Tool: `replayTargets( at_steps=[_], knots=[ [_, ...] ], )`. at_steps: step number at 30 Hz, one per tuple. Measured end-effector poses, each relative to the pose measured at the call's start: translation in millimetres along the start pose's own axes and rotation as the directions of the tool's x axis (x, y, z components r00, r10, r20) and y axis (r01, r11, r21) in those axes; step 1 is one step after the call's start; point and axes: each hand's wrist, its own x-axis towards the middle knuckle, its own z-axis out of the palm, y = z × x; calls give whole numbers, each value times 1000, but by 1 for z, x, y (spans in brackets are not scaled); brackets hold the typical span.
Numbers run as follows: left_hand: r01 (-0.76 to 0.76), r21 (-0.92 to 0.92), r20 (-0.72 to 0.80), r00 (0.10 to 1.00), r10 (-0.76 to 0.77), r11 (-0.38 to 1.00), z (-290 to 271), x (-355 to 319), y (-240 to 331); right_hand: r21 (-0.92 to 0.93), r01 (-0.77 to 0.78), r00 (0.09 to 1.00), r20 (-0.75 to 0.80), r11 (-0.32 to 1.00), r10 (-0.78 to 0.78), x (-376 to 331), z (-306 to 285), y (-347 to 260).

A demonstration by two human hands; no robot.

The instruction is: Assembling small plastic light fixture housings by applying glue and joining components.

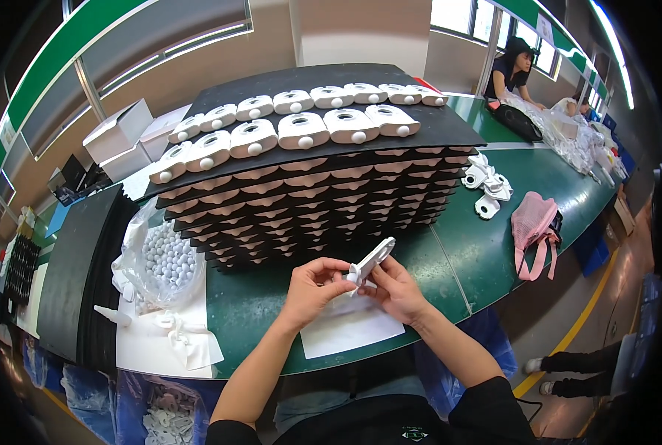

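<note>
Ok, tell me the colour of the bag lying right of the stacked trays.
Pink bag, clearest in the head view.

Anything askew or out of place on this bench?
Mostly orderly. The white housings sit in neat rows on the stacked black trays. The exceptions: a few loose white housings lie jumbled on the green table right of the stack, beside a pink bag draped over the table edge.

Single head-worn fisheye view, looking steeply down and forward from close above the green worktop (487,252), forearms entering from the lower edge, straight edges bowing at the rim, far windows across the top.
</note>
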Motion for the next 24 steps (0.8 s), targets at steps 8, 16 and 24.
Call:
replayTargets(
  at_steps=[8, 16, 24],
  knots=[
    [-86, 4, 24, 996, 86, 996, 14, -8, 12, 71, -146, 985, 106, 987, 138, 1, -9, 3],
    [-11, 110, -43, 999, 16, 994, 9, -5, 7, 332, -262, 965, 74, 906, 251, 5, -22, 4],
    [-29, 670, -314, 894, 319, 742, -25, -64, 55, -66, -144, 989, -42, 987, 142, -5, 24, -9]
  ],
)
